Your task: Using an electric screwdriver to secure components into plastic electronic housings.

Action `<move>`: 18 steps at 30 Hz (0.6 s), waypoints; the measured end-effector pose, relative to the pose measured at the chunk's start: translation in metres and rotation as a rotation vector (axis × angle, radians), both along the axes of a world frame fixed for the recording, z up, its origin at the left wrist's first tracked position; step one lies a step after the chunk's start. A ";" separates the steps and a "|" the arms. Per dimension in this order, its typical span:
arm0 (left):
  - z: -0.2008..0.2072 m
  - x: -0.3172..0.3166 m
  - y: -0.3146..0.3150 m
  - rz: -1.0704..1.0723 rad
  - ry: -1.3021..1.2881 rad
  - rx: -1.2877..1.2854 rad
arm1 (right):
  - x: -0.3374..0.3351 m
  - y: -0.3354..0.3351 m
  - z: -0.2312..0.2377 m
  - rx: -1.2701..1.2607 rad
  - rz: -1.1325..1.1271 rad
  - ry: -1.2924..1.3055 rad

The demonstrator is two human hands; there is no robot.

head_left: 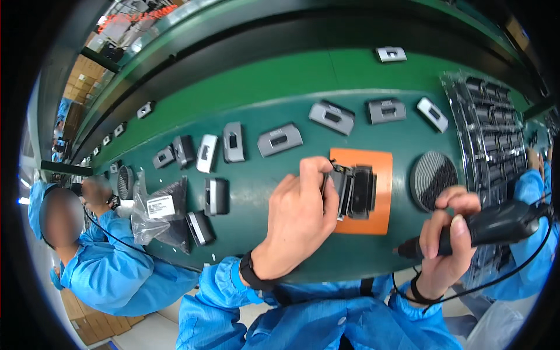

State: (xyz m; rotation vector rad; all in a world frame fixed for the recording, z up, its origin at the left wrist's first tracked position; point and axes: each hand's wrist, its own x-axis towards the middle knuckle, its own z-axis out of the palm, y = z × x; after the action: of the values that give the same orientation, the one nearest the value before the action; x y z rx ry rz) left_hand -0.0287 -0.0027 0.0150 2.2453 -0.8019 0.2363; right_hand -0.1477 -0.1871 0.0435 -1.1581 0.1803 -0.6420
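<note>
My left hand [298,216] is closed on the left edge of a black plastic housing [362,191], which rests on an orange mat [382,205]. In my right hand [438,248] lies a black corded electric screwdriver [503,223], its tip pointing left, low over the bench and apart from the housing. The thumb and forefinger of that hand come close together beside a round ridged dish [430,170] with small dark pieces in it. Whether they pinch a small piece, I cannot make out.
Several grey and black housings [280,139] lie across the green bench [251,210]. A bag of dark parts [169,210] sits at left, clear plastic trays [490,128] at right. A co-worker [116,268] sits at left; another person's sleeve [528,192] shows at right. The screwdriver's cord [496,286] loops past my wrist.
</note>
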 end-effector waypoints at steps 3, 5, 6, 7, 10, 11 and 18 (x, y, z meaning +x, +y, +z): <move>0.014 0.016 0.012 0.034 -0.022 -0.037 | -0.002 -0.002 -0.007 0.002 0.007 0.043; 0.037 0.049 0.022 0.060 -0.027 -0.034 | 0.001 -0.004 -0.009 0.019 -0.012 0.059; 0.042 0.077 0.028 -0.007 -0.134 -0.015 | 0.003 -0.004 -0.006 0.031 -0.015 0.065; 0.047 0.109 0.028 -0.043 -0.174 -0.017 | 0.004 -0.003 -0.002 0.045 -0.017 0.071; 0.037 0.205 0.030 0.021 0.028 -0.008 | 0.005 0.001 0.007 0.080 0.031 0.046; 0.032 0.226 0.030 0.055 0.061 0.018 | 0.005 0.002 0.009 0.086 0.032 0.037; -0.028 0.288 0.036 0.086 -0.242 0.013 | -0.008 -0.011 -0.002 0.073 0.086 0.009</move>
State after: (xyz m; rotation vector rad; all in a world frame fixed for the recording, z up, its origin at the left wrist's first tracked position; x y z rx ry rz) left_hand 0.2591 0.0338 -0.0130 2.2941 -0.8337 0.5535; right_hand -0.1559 -0.1979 0.0416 -1.0925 0.1597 -0.5505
